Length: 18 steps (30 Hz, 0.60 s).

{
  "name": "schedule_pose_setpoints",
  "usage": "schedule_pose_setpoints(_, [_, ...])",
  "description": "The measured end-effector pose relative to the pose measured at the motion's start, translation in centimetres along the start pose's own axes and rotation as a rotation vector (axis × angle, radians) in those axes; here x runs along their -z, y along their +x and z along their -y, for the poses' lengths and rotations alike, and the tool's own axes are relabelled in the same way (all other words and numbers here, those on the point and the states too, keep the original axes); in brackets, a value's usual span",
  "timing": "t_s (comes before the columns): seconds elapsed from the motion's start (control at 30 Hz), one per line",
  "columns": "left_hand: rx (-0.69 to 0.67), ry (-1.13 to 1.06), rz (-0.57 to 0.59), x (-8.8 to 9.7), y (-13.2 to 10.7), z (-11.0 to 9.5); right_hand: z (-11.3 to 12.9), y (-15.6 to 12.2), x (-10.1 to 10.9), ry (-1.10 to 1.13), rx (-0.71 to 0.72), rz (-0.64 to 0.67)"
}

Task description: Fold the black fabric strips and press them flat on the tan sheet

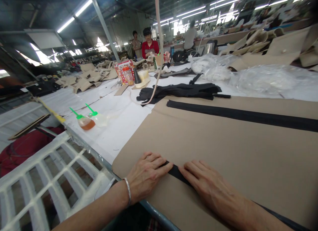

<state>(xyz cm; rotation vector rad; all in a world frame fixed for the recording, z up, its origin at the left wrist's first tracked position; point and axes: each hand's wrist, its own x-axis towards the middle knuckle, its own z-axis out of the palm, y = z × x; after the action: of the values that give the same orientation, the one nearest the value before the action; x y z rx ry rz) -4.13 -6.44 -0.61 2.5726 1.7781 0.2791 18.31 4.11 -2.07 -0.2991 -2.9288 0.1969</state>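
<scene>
A black fabric strip (pixel 179 174) lies on a large beige sheet (pixel 223 141) near its front edge. My left hand (pixel 146 178), with a silver bangle on the wrist, holds the strip's left end between bent fingers and thumb. Close to its right, my right hand (pixel 207 183) grips the strip with its fingers together, against the sheet. Part of the strip is hidden under my right hand and forearm; it shows again at the lower right. A second black strip (pixel 238 114) runs along the far side of the sheet.
Beyond the sheet lie a pile of black strips (pixel 181 90) and clear plastic bags (pixel 265 80). Two bottles with green nozzles, one holding amber liquid (pixel 86 123), lie on the white table cover (pixel 116 125). A hose (pixel 159 58) hangs down. A white slatted rack (pixel 44 181) stands at left. People are farther back.
</scene>
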Motion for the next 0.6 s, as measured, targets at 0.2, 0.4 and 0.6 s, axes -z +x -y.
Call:
schedule_pose_setpoints(0.2, [0.014, 0.059, 0.09, 0.6, 0.5, -0.6, -0.2, -0.9, 0.2, -0.044, 0.038, -0.063])
schedule_pose_setpoints(0.4, [0.03, 0.088, 0.144, 0.8, 0.7, -1.1, -0.5, -2.5, 0.7, -0.032, 0.012, -0.095])
schedule_pose_setpoints(0.6, [0.04, 0.08, 0.149, 0.4, 0.5, -1.3, -0.6, -3.9, 1.7, 0.018, -0.021, -0.092])
